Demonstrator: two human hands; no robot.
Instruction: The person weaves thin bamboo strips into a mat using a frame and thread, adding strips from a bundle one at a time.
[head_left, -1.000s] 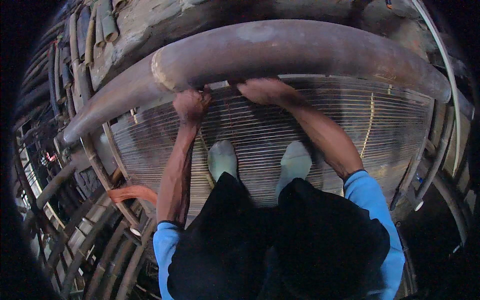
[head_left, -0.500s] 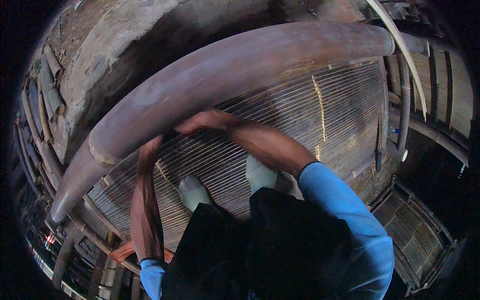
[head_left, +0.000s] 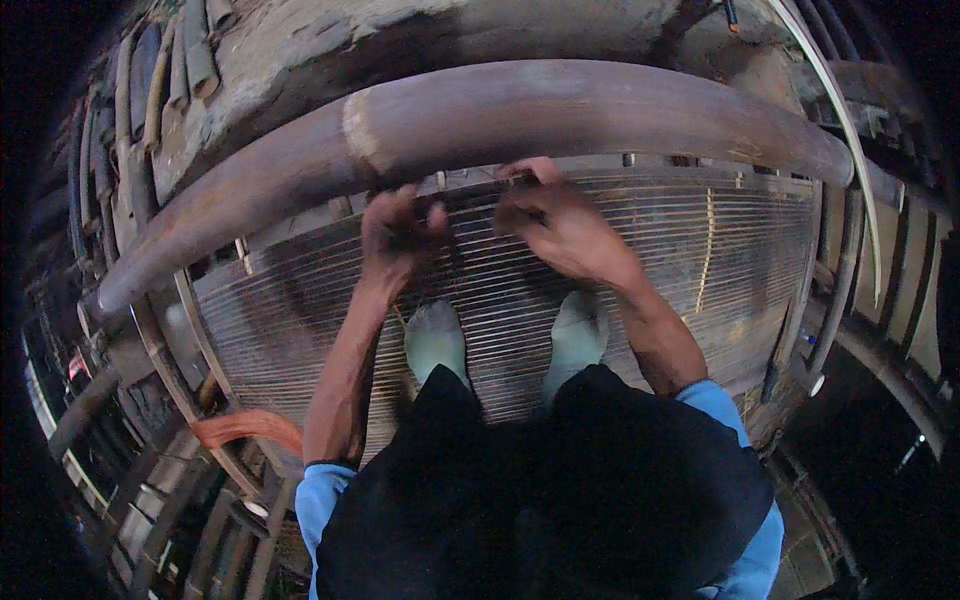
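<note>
A thick brown bamboo pole (head_left: pixel 560 105) with a pale ring lies crosswise in front of me. On its near side, a slatted panel of thin pale strips (head_left: pixel 490 370) spreads around my feet. My left hand (head_left: pixel 400 230) is just below the pole near the ring, its fingers bent and smeared by motion. To its right, my right hand (head_left: pixel 555 225) hovers over the panel's far edge, with blurred fingertips close to the pole's underside. I cannot make out whether either hand holds anything.
An orange-brown strap (head_left: pixel 245 430) is looped at the frame's left side pole. Several cut bamboo lengths (head_left: pixel 160 90) lie at the far left beside a rough grey ledge (head_left: pixel 300 55). A long pale strip (head_left: pixel 835 100) curves down at the right, by more slatted frames (head_left: pixel 905 290).
Both hands, formerly hidden beneath the pole, now show on its near side over the panel. My view has shifted, and the pole lies more level in it.
</note>
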